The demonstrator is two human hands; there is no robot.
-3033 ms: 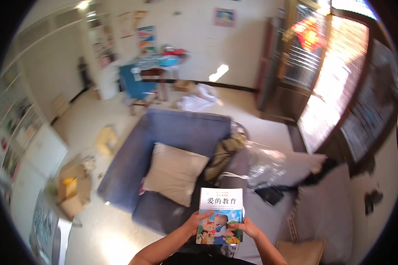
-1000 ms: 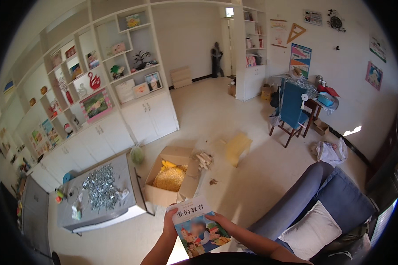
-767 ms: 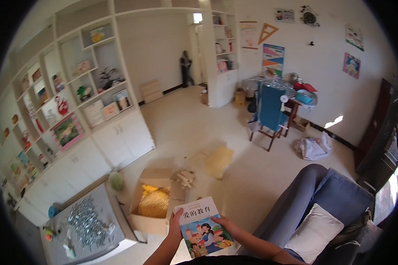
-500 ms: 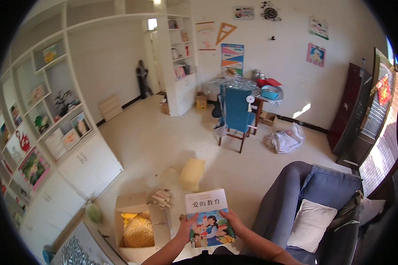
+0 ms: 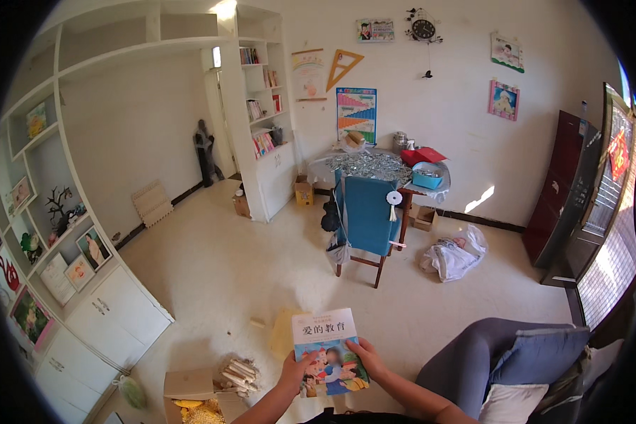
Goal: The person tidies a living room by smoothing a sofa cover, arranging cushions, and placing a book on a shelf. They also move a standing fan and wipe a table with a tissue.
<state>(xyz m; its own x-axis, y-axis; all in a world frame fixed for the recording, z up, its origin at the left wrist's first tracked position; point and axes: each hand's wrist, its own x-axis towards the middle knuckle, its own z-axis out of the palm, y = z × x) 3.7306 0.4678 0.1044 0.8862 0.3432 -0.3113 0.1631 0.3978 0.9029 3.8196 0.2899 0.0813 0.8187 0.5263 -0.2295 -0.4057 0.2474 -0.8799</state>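
The pale floor (image 5: pixel 283 265) bears an open cardboard box (image 5: pixel 189 384), a white bag (image 5: pixel 451 260) and a blue chair (image 5: pixel 366 215).

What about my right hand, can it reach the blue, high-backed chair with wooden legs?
Probably not: your right hand grips the illustrated white-and-blue book, and a stretch of pale floor separates that hand from the chair.
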